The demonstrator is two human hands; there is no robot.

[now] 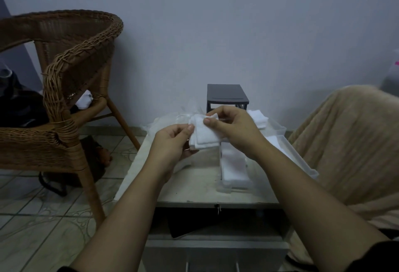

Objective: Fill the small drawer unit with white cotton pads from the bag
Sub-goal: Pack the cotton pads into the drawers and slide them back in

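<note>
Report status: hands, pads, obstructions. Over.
Left hand and right hand both pinch a small stack of pads. Clear drawer on table holds more pads. Nothing blocking.

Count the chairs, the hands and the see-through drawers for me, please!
Wicker chair: 1
Hands: 2, left hand and right hand, both holding cotton pads
Clear drawers: 3, front drawer, right drawer, back drawer
Total: 6
</note>
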